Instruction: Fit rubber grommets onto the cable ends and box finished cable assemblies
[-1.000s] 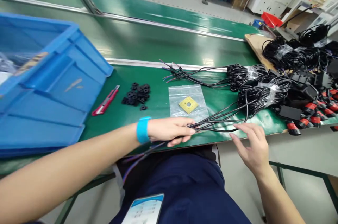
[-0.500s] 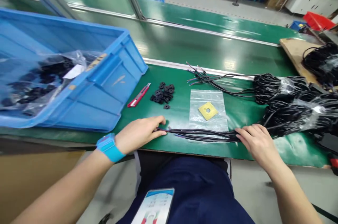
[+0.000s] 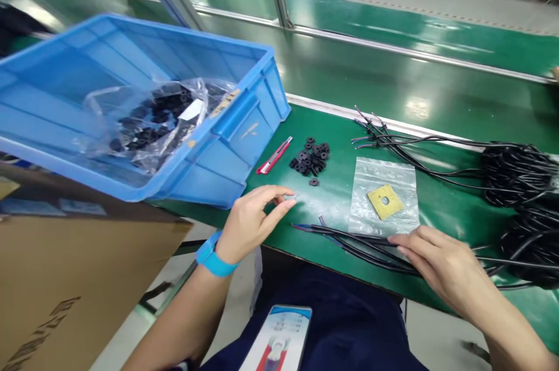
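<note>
My right hand (image 3: 437, 251) pinches a black cable (image 3: 367, 237) between thumb and fingertips. More black cables lie loosely beside it along the table's front edge, their thin coloured wire ends pointing left. My left hand (image 3: 262, 214), with a blue band at the wrist, hovers left of those ends. Its thumb and forefinger are curved with a small gap between them, and I see nothing clearly held there. Beyond it is a pile of small black rubber-like pieces (image 3: 311, 158), one lying apart. A yellow square pad (image 3: 385, 201) with a round hole rests on a clear plastic bag (image 3: 360, 208).
A red utility knife (image 3: 274, 156) lies beside a large blue bin (image 3: 218, 155) holding bagged black parts. Cables with split wire ends (image 3: 379, 137) run to coiled bundles (image 3: 517, 173) at right. A cardboard box (image 3: 87, 278) stands at lower left. A metal rail (image 3: 323, 109) crosses behind.
My left hand has let go of the cable ends and risen slightly away from them. My right hand still grips a cable. The view has swung left.
</note>
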{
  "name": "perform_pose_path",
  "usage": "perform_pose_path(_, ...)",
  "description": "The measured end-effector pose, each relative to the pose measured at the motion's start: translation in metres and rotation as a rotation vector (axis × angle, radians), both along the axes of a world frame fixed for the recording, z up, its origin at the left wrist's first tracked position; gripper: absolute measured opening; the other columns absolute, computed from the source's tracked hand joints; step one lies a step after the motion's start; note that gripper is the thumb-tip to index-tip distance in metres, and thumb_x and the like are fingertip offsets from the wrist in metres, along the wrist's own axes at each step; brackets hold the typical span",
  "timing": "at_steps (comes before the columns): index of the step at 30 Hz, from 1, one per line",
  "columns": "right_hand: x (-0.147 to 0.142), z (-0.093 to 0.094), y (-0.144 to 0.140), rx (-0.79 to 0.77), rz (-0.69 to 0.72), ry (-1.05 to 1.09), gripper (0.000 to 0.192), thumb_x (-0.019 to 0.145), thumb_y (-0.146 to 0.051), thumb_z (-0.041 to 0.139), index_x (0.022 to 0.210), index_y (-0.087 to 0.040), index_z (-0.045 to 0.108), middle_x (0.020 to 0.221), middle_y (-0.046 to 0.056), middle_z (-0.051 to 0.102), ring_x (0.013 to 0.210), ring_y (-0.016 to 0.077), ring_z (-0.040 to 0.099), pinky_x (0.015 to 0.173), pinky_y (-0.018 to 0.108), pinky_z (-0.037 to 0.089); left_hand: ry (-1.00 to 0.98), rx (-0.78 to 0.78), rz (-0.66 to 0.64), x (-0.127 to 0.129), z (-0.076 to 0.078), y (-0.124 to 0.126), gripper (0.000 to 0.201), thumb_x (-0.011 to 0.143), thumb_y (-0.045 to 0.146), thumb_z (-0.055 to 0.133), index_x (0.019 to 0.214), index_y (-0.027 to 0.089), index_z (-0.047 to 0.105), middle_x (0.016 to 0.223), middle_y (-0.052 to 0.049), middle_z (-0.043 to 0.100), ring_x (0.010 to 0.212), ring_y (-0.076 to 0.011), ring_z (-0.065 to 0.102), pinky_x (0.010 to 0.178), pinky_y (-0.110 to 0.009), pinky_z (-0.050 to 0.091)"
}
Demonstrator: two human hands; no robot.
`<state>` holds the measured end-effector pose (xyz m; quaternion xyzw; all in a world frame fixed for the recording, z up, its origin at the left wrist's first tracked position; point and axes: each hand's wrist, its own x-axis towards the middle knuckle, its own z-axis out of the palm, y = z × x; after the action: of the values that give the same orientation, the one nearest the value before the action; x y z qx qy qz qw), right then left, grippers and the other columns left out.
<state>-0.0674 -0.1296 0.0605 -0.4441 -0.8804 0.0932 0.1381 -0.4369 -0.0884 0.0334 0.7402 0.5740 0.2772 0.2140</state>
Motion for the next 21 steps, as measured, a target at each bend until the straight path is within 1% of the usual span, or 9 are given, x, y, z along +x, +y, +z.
perform_pose_path(3, -0.015, 0.007, 0.009, -0.154, -0.029, 0.139, 0.024, 0.105, -0.027, 0.048, 0.119, -0.027, 0.067, 0.099, 0.002, 0.072, 0.083, 0.0131, 0.071, 0.073, 0.023, 0.056, 0.000, 0.050, 0.008, 0.000, -0.001, 0.013, 0.027, 0.100, 0.041, 0.056, 0.104, 0.018, 0.071, 0.087, -0.004, 0.071, 0.083, -0.0182, 0.067, 0.082, -0.030, 0.051)
perform_pose_path(6, -0.019, 0.016, 0.015, -0.365, 0.055, 0.222, 0.033, 0.103, -0.027, 0.052, 0.134, -0.033, 0.062, 0.100, 0.001, 0.070, 0.087, 0.0122, 0.069, 0.073, 0.020, 0.057, 0.019, 0.087, -0.036, 0.004, -0.003, 0.030, 0.027, 0.102, 0.039, 0.055, 0.108, 0.017, 0.070, 0.092, -0.005, 0.072, 0.086, -0.0180, 0.067, 0.085, -0.030, 0.051)
perform_pose_path(8, -0.017, 0.017, 0.018, -0.396, 0.063, 0.284, 0.036, 0.103, -0.027, 0.051, 0.137, -0.035, 0.061, 0.100, 0.001, 0.068, 0.088, 0.0120, 0.068, 0.074, 0.019, 0.056, 0.067, 0.125, -0.094, 0.011, -0.005, 0.043, 0.028, 0.103, 0.039, 0.053, 0.111, 0.018, 0.070, 0.097, -0.007, 0.072, 0.092, -0.0193, 0.067, 0.090, -0.032, 0.051)
perform_pose_path(9, -0.016, 0.015, 0.019, -0.342, 0.016, 0.299, 0.037, 0.103, -0.027, 0.051, 0.138, -0.034, 0.061, 0.101, 0.002, 0.067, 0.089, 0.0126, 0.068, 0.075, 0.020, 0.056, 0.111, 0.157, -0.127, 0.014, -0.005, 0.051, 0.028, 0.103, 0.037, 0.053, 0.113, 0.018, 0.071, 0.100, -0.007, 0.072, 0.095, -0.0204, 0.066, 0.092, -0.034, 0.051)
perform_pose_path(11, -0.012, 0.002, 0.019, -0.103, -0.159, 0.237, 0.037, 0.104, -0.029, 0.050, 0.138, -0.031, 0.062, 0.101, 0.005, 0.065, 0.085, 0.0135, 0.066, 0.070, 0.021, 0.055, 0.242, 0.229, -0.196, 0.022, -0.005, 0.065, 0.028, 0.103, 0.033, 0.053, 0.117, 0.018, 0.071, 0.105, -0.009, 0.071, 0.098, -0.0228, 0.064, 0.092, -0.037, 0.050)
perform_pose_path(13, -0.007, -0.019, 0.015, 0.174, -0.342, 0.042, 0.037, 0.103, -0.027, 0.049, 0.136, -0.027, 0.065, 0.092, 0.005, 0.062, 0.069, 0.0114, 0.060, 0.055, 0.020, 0.046, 0.392, 0.266, -0.278, 0.027, -0.005, 0.077, 0.025, 0.102, 0.032, 0.055, 0.112, 0.019, 0.073, 0.103, -0.009, 0.070, 0.094, -0.0242, 0.062, 0.086, -0.038, 0.049)
perform_pose_path(15, -0.002, -0.039, 0.007, 0.356, -0.458, -0.158, 0.035, 0.101, -0.021, 0.052, 0.132, -0.025, 0.068, 0.081, 0.002, 0.059, 0.055, 0.0091, 0.049, 0.046, 0.022, 0.034, 0.503, 0.243, -0.367, 0.028, -0.005, 0.083, 0.022, 0.101, 0.033, 0.056, 0.103, 0.020, 0.075, 0.098, -0.008, 0.069, 0.088, -0.0237, 0.060, 0.081, -0.037, 0.047)
perform_pose_path(18, 0.002, -0.057, -0.006, 0.431, -0.506, -0.259, 0.035, 0.097, -0.013, 0.056, 0.129, -0.022, 0.069, 0.075, 0.000, 0.059, 0.053, 0.0083, 0.048, 0.049, 0.024, 0.035, 0.565, 0.168, -0.423, 0.024, -0.012, 0.083, 0.023, 0.101, 0.031, 0.054, 0.105, 0.020, 0.074, 0.094, -0.007, 0.067, 0.086, -0.0230, 0.061, 0.080, -0.036, 0.047)
perform_pose_path(21, 0.003, -0.060, -0.011, 0.379, -0.477, -0.261, 0.032, 0.097, -0.013, 0.055, 0.123, -0.023, 0.071, 0.072, 0.000, 0.059, 0.058, 0.0091, 0.054, 0.051, 0.024, 0.035, 0.563, 0.143, -0.413, 0.021, -0.020, 0.078, 0.026, 0.102, 0.028, 0.051, 0.109, 0.018, 0.074, 0.099, -0.009, 0.069, 0.090, -0.0253, 0.063, 0.084, -0.039, 0.048)
